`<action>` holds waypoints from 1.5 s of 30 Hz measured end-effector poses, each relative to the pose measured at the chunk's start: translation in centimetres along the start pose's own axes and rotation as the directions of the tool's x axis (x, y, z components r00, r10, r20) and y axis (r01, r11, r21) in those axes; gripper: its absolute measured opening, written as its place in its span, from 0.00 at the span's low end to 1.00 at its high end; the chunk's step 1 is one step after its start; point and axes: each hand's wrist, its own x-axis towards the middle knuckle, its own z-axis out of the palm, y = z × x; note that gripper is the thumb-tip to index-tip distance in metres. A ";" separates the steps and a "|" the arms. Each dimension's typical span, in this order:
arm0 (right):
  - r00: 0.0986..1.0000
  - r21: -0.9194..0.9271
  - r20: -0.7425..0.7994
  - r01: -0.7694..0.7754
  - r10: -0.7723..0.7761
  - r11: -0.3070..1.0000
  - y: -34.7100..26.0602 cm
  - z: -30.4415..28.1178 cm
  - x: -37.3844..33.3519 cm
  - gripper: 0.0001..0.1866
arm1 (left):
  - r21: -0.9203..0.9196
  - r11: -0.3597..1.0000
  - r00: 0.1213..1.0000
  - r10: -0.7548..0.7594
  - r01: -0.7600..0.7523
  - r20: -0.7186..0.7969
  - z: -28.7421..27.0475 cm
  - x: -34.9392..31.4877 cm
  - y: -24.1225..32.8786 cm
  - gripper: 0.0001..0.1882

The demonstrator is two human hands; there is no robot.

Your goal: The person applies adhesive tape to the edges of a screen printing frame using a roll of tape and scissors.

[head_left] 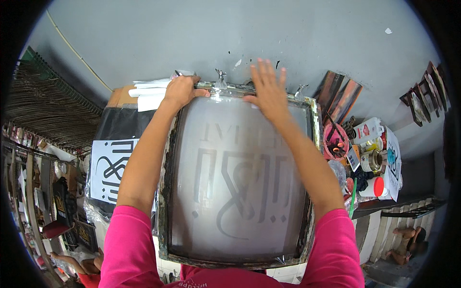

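A large screen printing frame (165,201) lies in front of me, its dark, worn border around a pale grey mesh (192,129). Faint lettering and a curved design show mirrored in the mesh. My left hand (181,91) grips the frame's far left corner, fingers bent over the edge and thumb stretched right. Near the far edge, my right hand (271,96) is open with fingers spread toward the wall, slightly blurred; whether it touches the frame I cannot tell. Metal wing-nut clamps (220,79) sit along the far edge, one between my hands and another right of them.
Printed paper (113,168) and white rolls (151,93) lie left of the frame. To the right are a pink tub of tools (334,141), a white jug (369,130), a tin (370,161) and squeegee-like boards (343,98). Other people appear at both lower sides. A grey wall (230,33) stands behind.
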 end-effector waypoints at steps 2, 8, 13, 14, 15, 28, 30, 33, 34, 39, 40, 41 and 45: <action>0.997 -0.012 0.056 -0.053 0.053 0.999 2.9 -1.2 -2.0 0.58 | 0.029 0.999 0.999 0.034 -0.034 0.010 -0.6 0.1 -0.2 0.37; 0.954 -0.070 0.185 -0.227 0.236 0.971 10.2 -3.7 -6.3 0.57 | 0.017 0.995 0.991 0.100 -0.102 0.092 -1.2 0.9 -0.8 0.34; 0.644 0.170 0.569 -0.700 0.511 0.694 12.4 -5.2 -7.0 0.49 | -0.067 0.993 0.983 0.102 -0.093 0.150 -1.0 0.9 -2.3 0.34; 0.577 0.182 0.625 -0.763 0.526 0.620 12.6 -5.1 -7.1 0.47 | -0.083 0.993 0.983 0.098 -0.086 0.154 -1.0 0.8 -2.5 0.33; 0.659 0.281 0.553 -0.724 0.511 0.629 13.1 -4.6 -8.0 0.45 | -0.166 0.982 0.986 0.111 -0.090 0.122 -0.7 0.6 -2.0 0.33; 0.805 0.781 0.470 -0.571 0.363 0.254 14.0 0.0 -9.4 0.31 | -0.538 0.843 0.997 0.062 -0.034 0.035 1.2 0.9 -2.7 0.25; 0.793 0.792 0.476 -0.574 0.380 0.208 15.0 0.2 -9.9 0.28 | -0.408 0.913 1.000 0.013 -0.018 -0.015 2.3 1.0 -2.9 0.28; 0.721 0.638 0.450 -0.673 0.527 0.375 16.9 1.0 -10.9 0.31 | -0.241 0.969 0.996 0.045 -0.061 -0.071 2.3 1.3 -1.1 0.34; 0.816 0.508 0.155 -0.550 0.558 0.663 13.7 0.3 -9.7 0.34 | -0.175 0.983 0.996 0.048 -0.062 -0.079 1.8 0.5 -1.0 0.37; 0.997 0.325 0.025 -0.082 0.078 0.942 -2.3 -2.9 -1.6 0.54 | 0.019 0.996 0.996 0.084 -0.084 -0.003 1.2 -0.2 -0.4 0.47; 0.997 0.273 -0.028 -0.068 0.079 0.960 -4.4 -1.6 -0.4 0.55 | -0.007 0.997 0.996 0.079 -0.078 0.036 1.1 0.2 0.1 0.46; 0.994 0.228 -0.082 -0.049 0.069 0.972 -5.6 -0.4 0.6 0.56 | -0.028 0.998 0.995 0.063 -0.061 0.076 1.0 0.4 0.2 0.46; 0.990 0.120 -0.101 -0.089 0.101 0.989 -4.4 1.4 1.9 0.58 | -0.101 0.984 0.983 0.157 -0.148 0.095 0.6 0.7 -0.4 0.41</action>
